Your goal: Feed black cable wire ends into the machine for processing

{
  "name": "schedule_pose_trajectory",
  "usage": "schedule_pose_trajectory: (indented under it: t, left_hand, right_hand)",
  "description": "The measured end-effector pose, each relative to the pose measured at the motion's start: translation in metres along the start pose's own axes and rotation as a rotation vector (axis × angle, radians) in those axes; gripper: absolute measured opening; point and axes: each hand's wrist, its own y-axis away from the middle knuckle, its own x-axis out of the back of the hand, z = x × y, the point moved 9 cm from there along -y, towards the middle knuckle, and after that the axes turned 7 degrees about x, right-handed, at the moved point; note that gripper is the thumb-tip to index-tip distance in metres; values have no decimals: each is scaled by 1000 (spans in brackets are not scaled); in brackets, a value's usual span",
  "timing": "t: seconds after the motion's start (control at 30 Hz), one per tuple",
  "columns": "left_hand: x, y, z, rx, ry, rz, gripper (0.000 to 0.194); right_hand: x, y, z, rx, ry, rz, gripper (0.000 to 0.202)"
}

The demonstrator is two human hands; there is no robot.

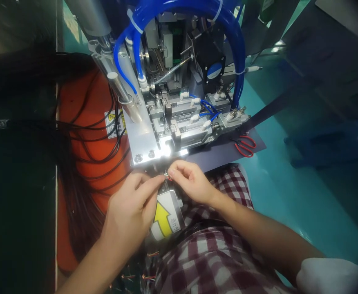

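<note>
My left hand (133, 204) and my right hand (191, 181) meet just in front of the machine's lit front edge. Both are closed, with thumb and fingertips pinched together. Between the fingertips show small thin wire ends (167, 176), some pale and one reddish; most of their length is hidden by my fingers. Right behind my hands stands the metal machine (145, 141) with its small air cylinders. Below the fingertips is a white label with a yellow arrow (163, 216).
A large bundle of black cables (81, 212) lies on the orange surface (74, 98) at left. Red-handled cutters (245, 146) rest on the dark plate at right. Blue air hoses (240, 45) arch over the machine. Several bare wire ends (148, 277) stick out near my lap.
</note>
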Motion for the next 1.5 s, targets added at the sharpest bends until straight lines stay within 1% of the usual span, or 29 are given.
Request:
schedule_pose_trajectory:
  t: [0.27, 0.4, 0.53, 0.7, 0.97, 1.23, 1.5]
  left_hand:
    - [0, -4, 2, -11, 25, -6, 22]
    - [0, -5, 0, 8, 47, -2, 23]
    - [0, -4, 0, 2, 35, -1, 21]
    - [0, -3, 2, -2, 17, -1, 21]
    - [2, -1, 0, 15, 15, 6, 21]
    - [-1, 0, 1, 10, -19, -3, 21]
    - [-2, 1, 1, -29, -82, -24, 22]
  right_hand:
    - [-1, 1, 5, -38, -103, 22, 32]
    - [2, 5, 6, -102, -122, 27, 33]
    - [7, 10, 5, -148, -120, 72, 25]
    - [7, 11, 3, -138, -132, 112, 16]
    - [10, 10, -2, -101, 25, 82, 12]
    - [6, 10, 7, -175, -66, 53, 14]
    - [9, 10, 1, -133, 53, 49, 12]
